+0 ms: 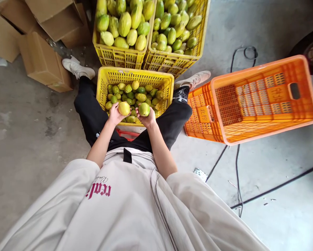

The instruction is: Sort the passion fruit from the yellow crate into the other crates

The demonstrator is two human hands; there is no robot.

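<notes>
A yellow lemon (124,108) rests in my left hand (115,115), its fingers curled around the underside. In my right hand (149,120) I hold a greener lemon (144,109), palm turned up. The two hands are side by side, a little apart, over the near part of a yellow crate (135,71) between my legs. Inside that crate lie several green and yellow lemons (130,94), some hidden beneath my hands.
Two fuller yellow crates (119,57) (169,64) of similar fruit stand just beyond. To the right, an orange crate (266,129) lies tilted, its opening showing. Cardboard boxes (44,59) are heaped at the upper left. Black cables (276,188) cross the concrete floor at right.
</notes>
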